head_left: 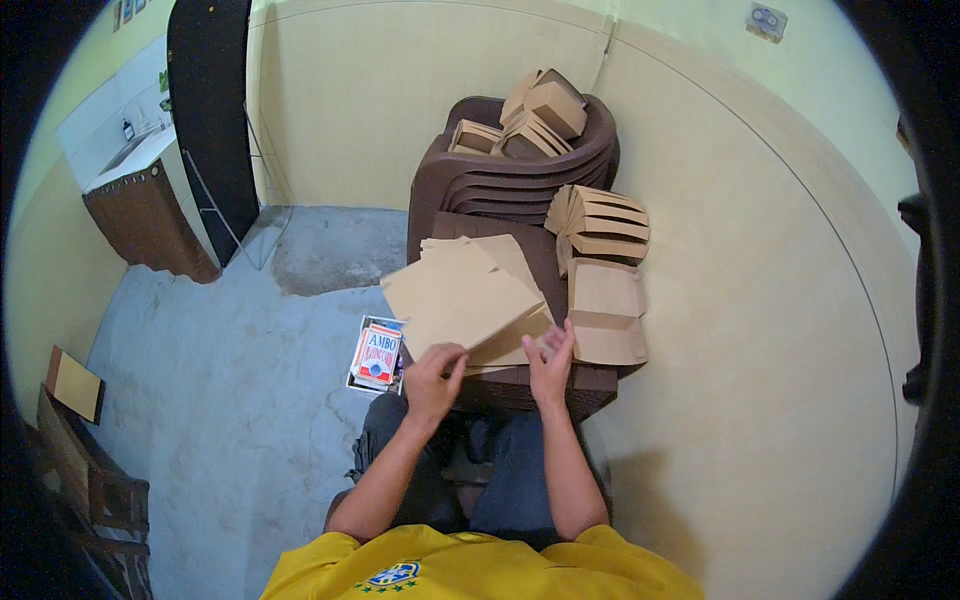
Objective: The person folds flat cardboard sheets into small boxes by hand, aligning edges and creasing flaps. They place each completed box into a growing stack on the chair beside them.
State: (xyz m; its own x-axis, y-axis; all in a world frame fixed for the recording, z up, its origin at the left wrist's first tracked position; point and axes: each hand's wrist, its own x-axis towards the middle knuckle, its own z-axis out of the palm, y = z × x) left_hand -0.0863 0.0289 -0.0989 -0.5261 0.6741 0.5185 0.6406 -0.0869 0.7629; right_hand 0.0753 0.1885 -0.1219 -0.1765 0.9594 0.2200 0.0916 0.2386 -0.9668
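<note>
My left hand (pixel 432 377) pinches the near edge of a flat brown cardboard sheet (pixel 455 300) and lifts it off a stack of flat cardboard blanks (pixel 512 262). The stack lies on a dark brown plastic stool (pixel 590 382) in front of my knees. My right hand (pixel 551 362) rests with spread fingers on the near edge of the stack, next to folded cardboard boxes (pixel 605 312) at the stool's right side.
Stacked brown plastic chairs (pixel 500 180) stand behind the stool, holding more folded boxes (pixel 540 112). A fanned bundle of folded boxes (pixel 598 222) leans beside them. A small printed carton (pixel 377 355) sits on the concrete floor to the left. Cream walls close in on the right.
</note>
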